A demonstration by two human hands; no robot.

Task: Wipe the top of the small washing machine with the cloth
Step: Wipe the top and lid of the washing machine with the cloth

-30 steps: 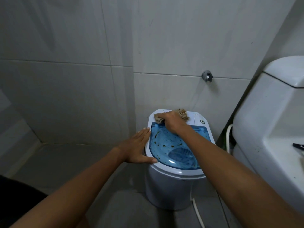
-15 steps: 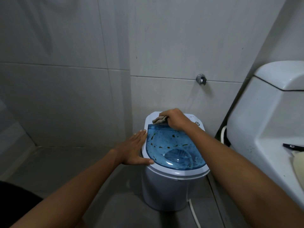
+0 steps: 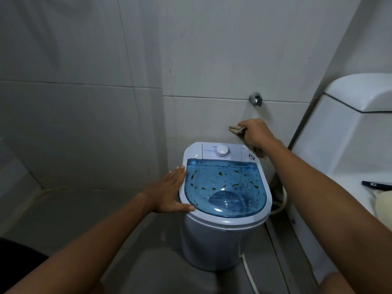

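The small washing machine stands upright on the floor between your two hands, its top a rounded D-shape whose long axis runs from you toward the wall: the straight white control strip with its dial lies at the far end, against the tiled wall, and the curved end points back at you. The blue see-through lid fills the near part of that top and is dotted with brown specks. Your left hand lies flat and open on the machine's left rim, fingers together and stretched toward the wall, thumb hooked along the front-left curve of the rim. Your right hand is raised above and just past the far-right corner of the machine, closed in a fist around the cloth; a bunched beige end sticks out to the left of the knuckles and another fold hangs below the wrist, near the small button at the strip's right end. The cloth does not appear to rest on the top. Above your right hand a chrome wall fitting juts from the tile, and to the right of that arm sits a white toilet cistern.
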